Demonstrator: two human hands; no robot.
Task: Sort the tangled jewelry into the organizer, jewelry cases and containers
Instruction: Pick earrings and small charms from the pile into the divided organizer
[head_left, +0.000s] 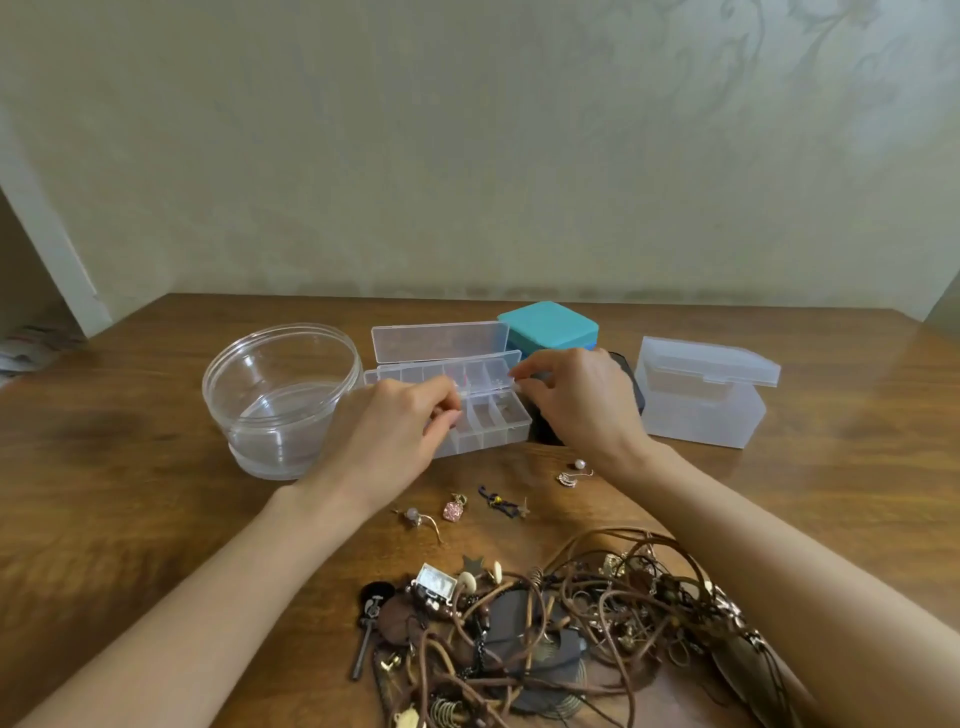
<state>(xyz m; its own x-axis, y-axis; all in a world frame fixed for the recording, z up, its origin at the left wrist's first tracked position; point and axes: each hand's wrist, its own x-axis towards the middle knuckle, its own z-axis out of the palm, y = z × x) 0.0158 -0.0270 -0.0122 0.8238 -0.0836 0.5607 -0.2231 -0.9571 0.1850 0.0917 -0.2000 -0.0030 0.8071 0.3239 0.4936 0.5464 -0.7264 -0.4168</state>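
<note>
Tangled jewelry (571, 623) heaped on the bench (130, 493) near the person, both hands at the open organizer (493, 415)

Left hand (395, 431) pinches something tiny over the compartments, right hand (576, 400) pinches at the organizer's right edge; what either holds I cannot tell. Loose earrings (454, 509) lie between heap and organizer, a clear bowl (280, 395) just left, a frosted box (701, 400) right

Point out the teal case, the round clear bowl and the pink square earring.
teal case (550, 323), head view, on the middle of its lid.
round clear bowl (249, 415), head view, on its near wall, left of the hand.
pink square earring (453, 511), head view, on its glittery face.
</note>
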